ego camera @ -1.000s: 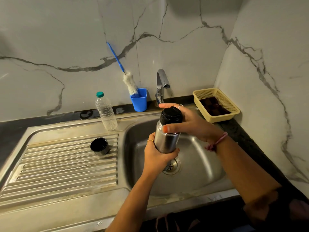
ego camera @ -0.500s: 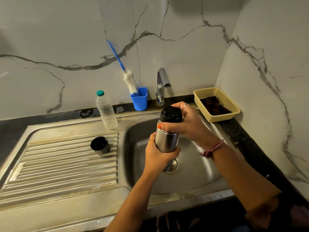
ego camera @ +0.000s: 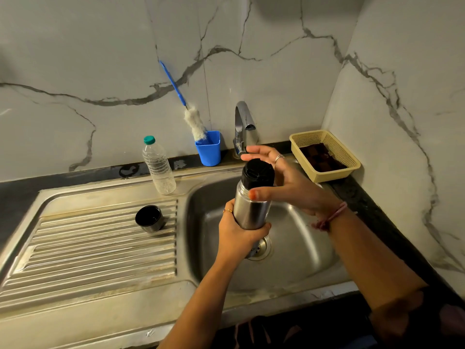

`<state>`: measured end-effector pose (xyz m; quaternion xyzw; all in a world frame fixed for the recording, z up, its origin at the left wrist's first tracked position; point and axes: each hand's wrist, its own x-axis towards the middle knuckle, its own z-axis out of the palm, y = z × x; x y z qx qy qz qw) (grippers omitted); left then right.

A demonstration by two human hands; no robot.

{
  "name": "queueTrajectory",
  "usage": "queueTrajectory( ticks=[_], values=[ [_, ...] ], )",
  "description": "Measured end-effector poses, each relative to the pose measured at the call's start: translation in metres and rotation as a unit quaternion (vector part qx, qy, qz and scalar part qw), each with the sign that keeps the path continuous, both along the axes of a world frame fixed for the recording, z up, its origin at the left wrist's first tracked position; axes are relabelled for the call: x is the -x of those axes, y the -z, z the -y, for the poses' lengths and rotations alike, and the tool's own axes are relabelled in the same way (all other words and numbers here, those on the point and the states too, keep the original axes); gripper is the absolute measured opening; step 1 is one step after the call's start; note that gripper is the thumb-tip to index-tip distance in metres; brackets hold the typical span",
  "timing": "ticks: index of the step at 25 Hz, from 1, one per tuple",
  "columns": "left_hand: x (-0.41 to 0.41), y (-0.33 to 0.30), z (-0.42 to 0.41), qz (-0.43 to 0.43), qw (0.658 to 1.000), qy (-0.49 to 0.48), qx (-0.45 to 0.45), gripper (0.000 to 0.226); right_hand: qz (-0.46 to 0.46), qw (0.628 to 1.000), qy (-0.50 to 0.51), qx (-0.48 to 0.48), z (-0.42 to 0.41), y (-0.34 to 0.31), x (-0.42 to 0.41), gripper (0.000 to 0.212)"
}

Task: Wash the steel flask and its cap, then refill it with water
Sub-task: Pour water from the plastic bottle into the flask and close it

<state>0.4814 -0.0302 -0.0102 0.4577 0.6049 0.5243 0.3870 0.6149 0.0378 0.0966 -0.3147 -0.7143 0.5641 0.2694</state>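
Over the sink basin (ego camera: 304,250) I hold the steel flask (ego camera: 251,210) upright. My left hand (ego camera: 237,238) grips its lower body. A black stopper (ego camera: 258,173) sits in the flask's mouth. My right hand (ego camera: 292,182) is beside the stopper: its thumb lies on the flask's neck just under the stopper, and its fingers are spread straight behind the stopper, off it. The flask's cup-shaped cap (ego camera: 149,219), black inside, stands mouth-up on the ribbed drainboard (ego camera: 88,253) to the left. The tap (ego camera: 242,127) behind the flask is not running.
A plastic water bottle (ego camera: 158,167) with a green lid stands at the drainboard's back edge. A blue cup (ego camera: 208,148) holds a bottle brush (ego camera: 195,124) against the wall. A yellow basket (ego camera: 334,172) with dark contents sits in the right corner.
My right hand gripped the black stopper before; now its fingers have lifted off and spread behind it. The left hand and the flask have stayed nearly still.
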Motion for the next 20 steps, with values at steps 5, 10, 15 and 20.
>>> queueTrajectory(
  ticks=[5, 10, 15, 20],
  values=[
    [-0.001, 0.000, 0.002, -0.004, 1.000, -0.002, 0.005, 0.067, 0.003, 0.999, 0.018, -0.028, -0.011, -0.002, -0.006, 0.067],
    [-0.001, 0.001, 0.002, -0.012, 1.000, -0.006, 0.009, 0.067, 0.100, 0.993, -0.013, -0.055, -0.014, -0.011, -0.011, 0.086],
    [-0.001, 0.001, 0.001, -0.014, 1.000, -0.012, 0.012, 0.067, 0.171, 0.961, -0.094, -0.194, -0.017, -0.048, -0.023, 0.057],
    [0.001, 0.003, 0.000, -0.025, 1.000, -0.007, 0.013, 0.068, 0.273, 0.925, 0.026, -0.261, -0.016, -0.052, -0.010, 0.061]
  ],
)
